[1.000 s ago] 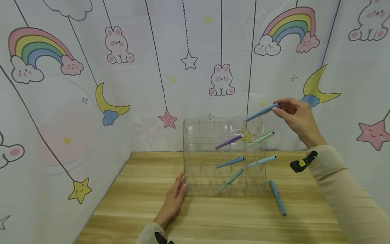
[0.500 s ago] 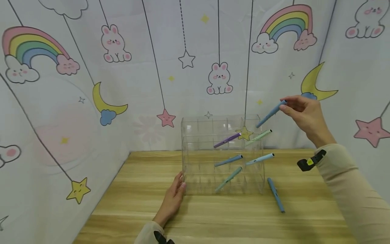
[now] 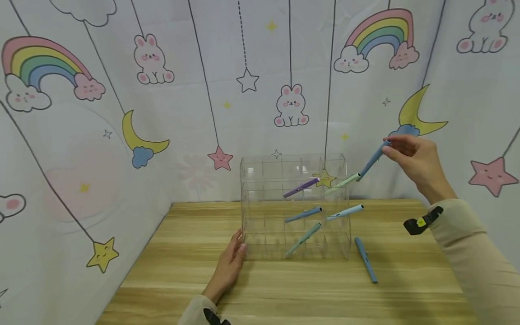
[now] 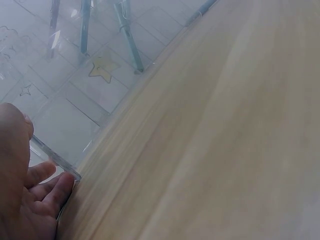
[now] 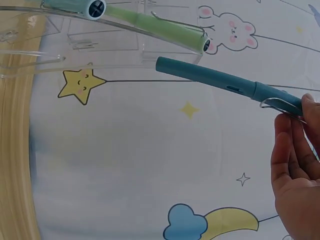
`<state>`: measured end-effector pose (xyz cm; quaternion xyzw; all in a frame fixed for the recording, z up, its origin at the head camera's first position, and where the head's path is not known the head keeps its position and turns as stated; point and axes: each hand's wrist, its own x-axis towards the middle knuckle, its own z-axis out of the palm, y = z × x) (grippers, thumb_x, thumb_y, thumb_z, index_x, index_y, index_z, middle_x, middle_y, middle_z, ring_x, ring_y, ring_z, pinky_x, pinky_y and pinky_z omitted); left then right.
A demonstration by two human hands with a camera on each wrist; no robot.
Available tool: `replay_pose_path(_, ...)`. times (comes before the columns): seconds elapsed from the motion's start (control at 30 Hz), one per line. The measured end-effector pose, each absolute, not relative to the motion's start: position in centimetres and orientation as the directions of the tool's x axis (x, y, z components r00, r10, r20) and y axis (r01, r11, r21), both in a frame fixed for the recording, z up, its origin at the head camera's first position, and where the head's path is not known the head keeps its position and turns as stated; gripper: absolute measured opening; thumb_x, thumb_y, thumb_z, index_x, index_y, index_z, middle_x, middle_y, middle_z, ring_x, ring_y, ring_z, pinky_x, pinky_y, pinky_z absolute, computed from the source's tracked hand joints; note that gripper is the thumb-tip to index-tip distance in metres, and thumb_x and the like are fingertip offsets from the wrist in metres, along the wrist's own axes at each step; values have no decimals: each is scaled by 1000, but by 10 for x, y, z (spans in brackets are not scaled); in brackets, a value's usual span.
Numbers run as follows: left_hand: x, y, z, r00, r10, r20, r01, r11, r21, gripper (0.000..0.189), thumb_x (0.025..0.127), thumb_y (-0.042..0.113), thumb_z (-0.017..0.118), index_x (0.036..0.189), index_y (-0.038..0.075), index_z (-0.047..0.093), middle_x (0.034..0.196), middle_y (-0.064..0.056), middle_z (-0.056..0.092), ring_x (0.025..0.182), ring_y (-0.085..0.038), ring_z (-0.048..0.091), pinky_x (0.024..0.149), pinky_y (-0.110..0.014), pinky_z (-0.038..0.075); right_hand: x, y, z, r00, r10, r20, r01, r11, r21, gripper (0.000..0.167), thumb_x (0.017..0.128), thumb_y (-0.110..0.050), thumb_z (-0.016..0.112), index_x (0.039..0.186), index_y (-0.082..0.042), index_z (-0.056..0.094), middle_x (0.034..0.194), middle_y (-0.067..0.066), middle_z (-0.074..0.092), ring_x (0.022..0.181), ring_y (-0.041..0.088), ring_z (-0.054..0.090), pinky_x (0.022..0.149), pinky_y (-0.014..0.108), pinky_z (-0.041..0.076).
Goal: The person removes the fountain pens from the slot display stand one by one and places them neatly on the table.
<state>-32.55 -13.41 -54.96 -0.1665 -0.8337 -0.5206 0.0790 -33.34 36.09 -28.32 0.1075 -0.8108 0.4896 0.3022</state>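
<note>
A clear acrylic rack (image 3: 253, 246) with rows of compartments stands upright on the table. My left hand (image 3: 227, 268) holds its lower left edge; in the left wrist view the side panel (image 4: 55, 157) lies between thumb and fingers. Up to the right of the rack, my right hand (image 3: 420, 162) pinches a blue pen (image 5: 205, 77) by its clip end, the other end slanting down leftward. Several pens stick out of compartments: purple (image 3: 301, 188), pale green (image 3: 343, 184), blue (image 3: 303, 215), light blue (image 3: 345, 212) and teal green (image 3: 304, 240).
Another blue pen (image 3: 366, 260) lies on the wooden table (image 3: 304, 293), right of the rack. A white cloth (image 3: 195, 113) printed with rabbits, stars and rainbows hangs behind and at the sides. Black straps with small devices sit on both wrists.
My right hand has moved rightward and lately down with the blue pen, whose lower end has swung from above the rack to beside its right side. My left hand stays at the rack.
</note>
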Motion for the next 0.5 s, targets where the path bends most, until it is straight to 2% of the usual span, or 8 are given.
replay_pose_path(0.3,-322,-135,-546,-932,190,310,361,387,849,56,116,29,50,167,15,35,159,-33,52,140,-49,61,113,-61,53,-333,365,-297,-813,130,568,-436,512,-740,42,102,-16,76,136,5,67,100,-34,71,92,-12,69,83,3,54)
replay_pose_path(0.5,-322,-135,-546,-931,193,310,362,393,845,55,116,27,50,167,14,36,157,-35,52,139,-50,61,113,-61,53,-334,368,-313,-816,127,564,-433,512,-742,35,102,-17,75,131,1,70,102,-32,72,93,-12,70,83,3,54)
